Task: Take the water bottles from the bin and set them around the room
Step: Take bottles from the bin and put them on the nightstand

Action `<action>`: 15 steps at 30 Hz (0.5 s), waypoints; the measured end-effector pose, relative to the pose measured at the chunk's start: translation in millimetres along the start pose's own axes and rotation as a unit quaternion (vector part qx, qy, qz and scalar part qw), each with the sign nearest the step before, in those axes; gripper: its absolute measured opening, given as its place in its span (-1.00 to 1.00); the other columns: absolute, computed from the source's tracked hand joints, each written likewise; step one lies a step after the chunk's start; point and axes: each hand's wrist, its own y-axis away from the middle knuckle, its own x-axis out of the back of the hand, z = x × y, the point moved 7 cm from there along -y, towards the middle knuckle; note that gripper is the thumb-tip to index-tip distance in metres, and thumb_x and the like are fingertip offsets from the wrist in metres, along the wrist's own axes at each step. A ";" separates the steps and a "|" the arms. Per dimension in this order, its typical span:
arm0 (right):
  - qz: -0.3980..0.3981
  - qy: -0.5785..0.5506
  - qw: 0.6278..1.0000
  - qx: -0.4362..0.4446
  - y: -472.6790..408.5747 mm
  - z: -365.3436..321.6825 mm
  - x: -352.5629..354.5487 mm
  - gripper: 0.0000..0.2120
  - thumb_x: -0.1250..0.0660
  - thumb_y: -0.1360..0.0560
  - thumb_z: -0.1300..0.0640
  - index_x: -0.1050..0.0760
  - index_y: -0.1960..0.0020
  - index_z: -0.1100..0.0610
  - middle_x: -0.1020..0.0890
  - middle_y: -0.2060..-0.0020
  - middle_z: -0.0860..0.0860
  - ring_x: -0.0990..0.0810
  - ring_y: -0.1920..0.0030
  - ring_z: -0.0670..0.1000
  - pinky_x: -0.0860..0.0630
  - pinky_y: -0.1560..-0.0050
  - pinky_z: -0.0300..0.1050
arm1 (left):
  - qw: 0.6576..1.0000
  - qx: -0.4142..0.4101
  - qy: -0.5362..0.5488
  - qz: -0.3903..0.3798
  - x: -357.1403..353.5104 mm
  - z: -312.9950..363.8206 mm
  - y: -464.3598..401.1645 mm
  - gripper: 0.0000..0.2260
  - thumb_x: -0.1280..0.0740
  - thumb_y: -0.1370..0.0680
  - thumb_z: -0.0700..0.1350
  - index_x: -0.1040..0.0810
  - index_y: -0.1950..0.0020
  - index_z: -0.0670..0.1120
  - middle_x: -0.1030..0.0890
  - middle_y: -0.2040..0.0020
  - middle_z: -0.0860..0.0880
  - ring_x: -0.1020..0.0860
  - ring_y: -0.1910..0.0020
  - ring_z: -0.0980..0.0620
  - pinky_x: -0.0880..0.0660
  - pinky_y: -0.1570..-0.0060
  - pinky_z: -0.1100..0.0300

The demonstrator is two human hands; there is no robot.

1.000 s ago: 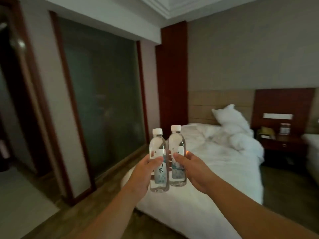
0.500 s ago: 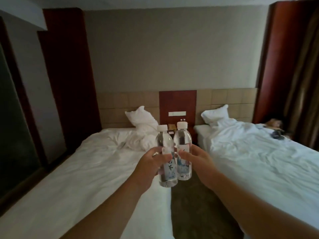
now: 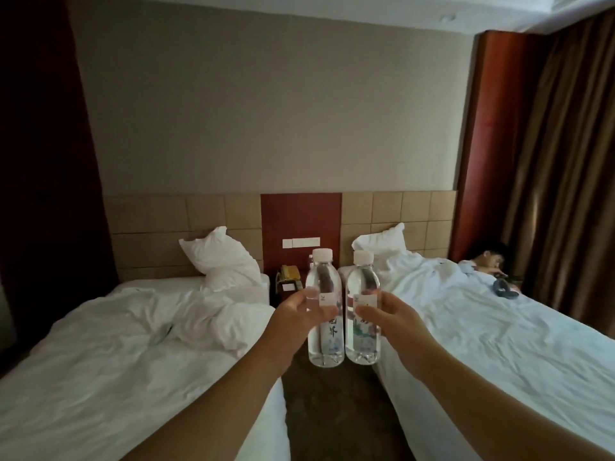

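Observation:
Two clear water bottles with white caps stand upright side by side in front of me. My left hand (image 3: 296, 319) grips the left bottle (image 3: 324, 311) around its labelled middle. My right hand (image 3: 392, 322) holds the right bottle (image 3: 362, 307) the same way. The bottles touch each other and hang above the dark floor strip between two beds. The bin is out of sight.
A white bed (image 3: 133, 354) lies at left and another white bed (image 3: 499, 344) at right, where a person (image 3: 486, 266) lies by the curtain (image 3: 565, 161). Between the headboards stands a nightstand (image 3: 288, 286) with a yellow phone (image 3: 289, 272). A narrow carpet aisle (image 3: 332, 410) runs between the beds.
The view has swung right from the glass wall to face both beds, then moved closer toward the nightstand. Both hands keep holding the bottles upright together.

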 end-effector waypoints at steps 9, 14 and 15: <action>0.000 0.025 1.000 -0.017 -205.5 77.2 33.9 -0.78 -0.51 -0.44 0.07 -0.60 -0.07 -0.05 -0.74 0.08 -0.08 -0.72 0.05 -0.08 -0.56 0.10 -0.16 | 1.000 0.025 -0.015 0.003 -20.3 -69.3 -219.2 -0.41 -0.53 -0.22 0.23 -0.57 -0.21 0.14 -0.63 -0.16 0.10 -0.58 -0.12 0.13 -0.52 -0.04 0.16; -0.023 0.015 1.000 -0.011 -351.6 108.3 55.5 -0.73 -0.52 -0.43 0.10 -0.55 -0.07 -0.05 -0.70 0.01 -0.02 -0.68 -0.03 0.00 -0.58 0.03 -0.07 | 0.999 0.023 -0.033 -0.002 -34.8 -83.0 -354.9 -0.52 -0.53 -0.40 0.04 -0.56 -0.30 0.10 -0.58 -0.11 0.20 -0.53 -0.06 0.26 -0.47 0.06 0.30; -0.031 0.012 0.999 -0.012 -379.8 114.8 58.4 -0.71 -0.53 -0.42 0.09 -0.55 -0.10 -0.02 -0.70 -0.01 0.00 -0.68 -0.05 0.02 -0.59 -0.05 0.00 | 0.999 0.025 -0.034 0.001 -36.9 -85.6 -380.5 -0.55 -0.51 -0.43 0.00 -0.56 -0.30 0.09 -0.58 -0.08 0.23 -0.54 -0.03 0.29 -0.46 0.09 0.34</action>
